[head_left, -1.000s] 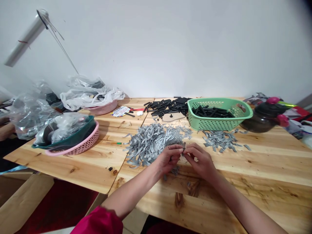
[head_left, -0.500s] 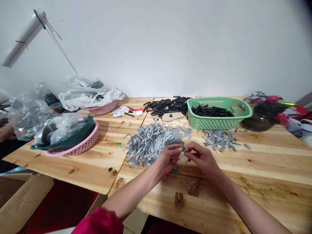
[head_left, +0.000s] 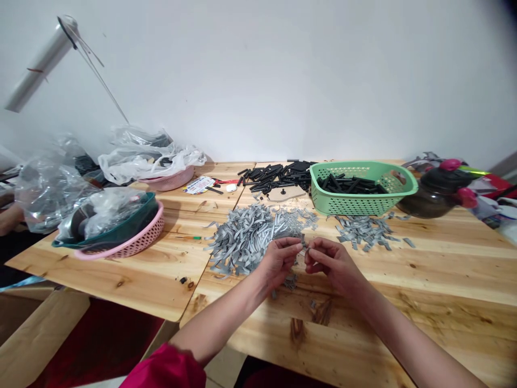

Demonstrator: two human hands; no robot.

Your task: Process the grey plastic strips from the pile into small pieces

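My left hand (head_left: 283, 260) pinches a small grey strip (head_left: 304, 243) between thumb and forefinger, over the near right edge of a heap of grey strips (head_left: 242, 242). Close against it, my right hand (head_left: 329, 260) is closed too, thumb and forefinger pressed together at the strip's other end. The fingertips cover most of the piece, so its full shape is hidden. A few short grey scraps (head_left: 290, 281) lie on the table below my hands. To the right is a smaller pile of flat grey pieces (head_left: 365, 231).
Behind the heap lie many black tubes (head_left: 278, 175); more fill a green basket (head_left: 361, 205). A dark jar with pink knobs (head_left: 432, 191) stands at right. Bag-filled baskets, one with a pink rim (head_left: 147, 237), are at left. Someone else's hand (head_left: 12, 218) shows at the far left edge.
My right thumb and fingers have shifted and curled in slightly at the strip. My left hand keeps its pinch in nearly the same place.
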